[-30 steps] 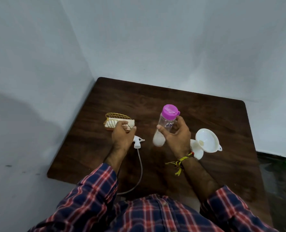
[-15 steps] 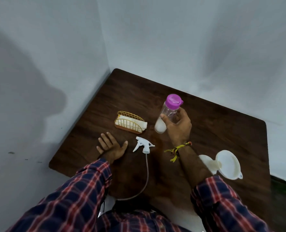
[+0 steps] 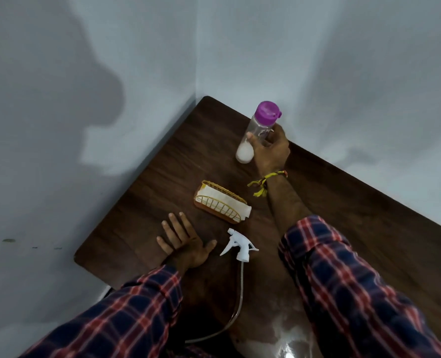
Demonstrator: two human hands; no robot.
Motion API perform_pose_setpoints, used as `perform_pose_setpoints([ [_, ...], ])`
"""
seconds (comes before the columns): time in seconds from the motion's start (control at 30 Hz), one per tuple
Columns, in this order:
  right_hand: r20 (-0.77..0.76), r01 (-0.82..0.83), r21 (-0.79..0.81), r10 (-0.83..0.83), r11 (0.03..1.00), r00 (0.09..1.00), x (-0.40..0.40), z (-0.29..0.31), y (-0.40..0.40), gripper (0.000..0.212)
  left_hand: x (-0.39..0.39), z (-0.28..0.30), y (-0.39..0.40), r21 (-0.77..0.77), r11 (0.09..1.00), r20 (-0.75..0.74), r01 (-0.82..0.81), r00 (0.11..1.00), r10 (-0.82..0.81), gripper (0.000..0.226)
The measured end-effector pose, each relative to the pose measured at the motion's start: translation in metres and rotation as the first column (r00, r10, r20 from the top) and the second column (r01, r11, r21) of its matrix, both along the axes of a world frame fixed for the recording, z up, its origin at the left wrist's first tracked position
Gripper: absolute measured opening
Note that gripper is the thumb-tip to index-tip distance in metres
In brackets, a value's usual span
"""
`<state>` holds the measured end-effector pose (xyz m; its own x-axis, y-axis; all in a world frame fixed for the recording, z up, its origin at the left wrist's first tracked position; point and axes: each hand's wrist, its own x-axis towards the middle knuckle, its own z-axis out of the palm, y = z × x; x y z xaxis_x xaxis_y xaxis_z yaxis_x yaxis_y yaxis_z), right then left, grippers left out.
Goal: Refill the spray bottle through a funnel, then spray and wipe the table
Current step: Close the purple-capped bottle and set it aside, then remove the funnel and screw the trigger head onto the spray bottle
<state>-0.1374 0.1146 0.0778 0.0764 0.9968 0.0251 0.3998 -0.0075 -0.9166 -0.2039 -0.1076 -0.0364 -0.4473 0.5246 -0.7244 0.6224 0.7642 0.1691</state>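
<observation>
Notably, the only marking in view is a small dark print on the clear bottle (image 3: 258,133), partly behind the fingers and too small to read; nothing else shows legible writing. Bottle: transparent, purple cap (image 3: 267,111) on, a little white liquid pooled at its lower end, body tilted with the cap end toward the far wall. Right hand (image 3: 270,148) grips the bottle at mid-body, thumb across the near side, fingers curled round the far side; a yellow thread band (image 3: 264,181) sits at that wrist. Cannot tell whether the bottle's base touches the table (image 3: 369,215). Left hand (image 3: 182,244) lies palm-down and flat on the wood, fingers straight and spread, holding nothing. White spray head (image 3: 239,247) lies on its side just beside the left thumb, not touching it, between the two forearms; its thin clear dip tube (image 3: 240,288) trails toward the person and curves off to the left near the table's front edge. Gold wire holder (image 3: 220,204) with white folded tissue lies between the spray head and the bottle, near the right forearm. Surface: dark brown wood-grain tabletop with rounded corners, a glossy reflection at the near edge. Table is pushed into a corner of plain pale walls (image 3: 317,60); a shadow falls on the left wall. Both sleeves are navy-and-red plaid.
</observation>
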Motion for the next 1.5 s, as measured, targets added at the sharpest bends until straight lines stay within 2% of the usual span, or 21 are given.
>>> perform_pose_setpoints([
  [0.27,0.03,0.043,0.0,-0.043,0.999,0.999,-0.032,-0.014,0.035,0.059,-0.003,-0.002,0.003,-0.023,0.999,0.025,-0.036,0.999,0.036,0.126],
  [0.53,0.105,0.083,0.01,-0.083,0.997,0.991,-0.028,-0.012,0.055,0.057,-0.003,0.0,0.002,-0.018,0.999,0.038,-0.032,0.999,0.033,0.126],
  [0.7,0.099,0.097,-0.03,-0.094,0.995,0.991,-0.019,-0.013,0.052,0.06,-0.002,0.003,-0.001,-0.007,1.0,0.027,-0.016,1.0,0.016,0.126],
  [0.87,0.174,0.023,-0.072,-0.01,0.997,0.985,-0.017,-0.014,0.055,0.058,-0.001,0.002,-0.003,-0.004,1.0,0.009,-0.021,1.0,0.021,0.125],
  [1.0,0.17,-0.001,-0.148,0.026,0.989,0.985,-0.019,-0.005,0.056,0.076,-0.003,0.003,0.005,0.001,1.0,0.028,-0.025,0.999,0.025,0.126],
  [1.1,0.171,0.06,-0.152,-0.033,0.987,0.985,-0.013,-0.003,0.041,0.084,-0.004,0.004,0.004,0.0,1.0,0.038,-0.022,0.999,0.022,0.127],
  [1.17,0.146,0.156,-0.13,-0.137,0.979,0.98,-0.004,-0.007,0.02,0.077,-0.005,0.004,0.002,0.004,1.0,0.049,-0.018,0.999,0.018,0.127],
  [1.3,0.086,0.3,-0.073,-0.294,0.951,0.952,0.019,-0.011,-0.056,0.051,-0.003,0.007,0.0,0.022,1.0,0.037,-0.015,0.999,0.014,0.125],
  [1.4,0.128,0.337,-0.02,-0.332,0.941,0.935,0.038,-0.018,-0.113,0.035,0.0,0.011,-0.001,0.045,0.999,0.0,-0.025,1.0,0.025,0.125],
  [1.5,0.237,0.323,-0.12,-0.289,0.939,0.928,0.059,-0.027,-0.156,0.03,0.002,0.012,0.0,0.033,0.999,0.007,-0.022,1.0,0.021,0.125],
])
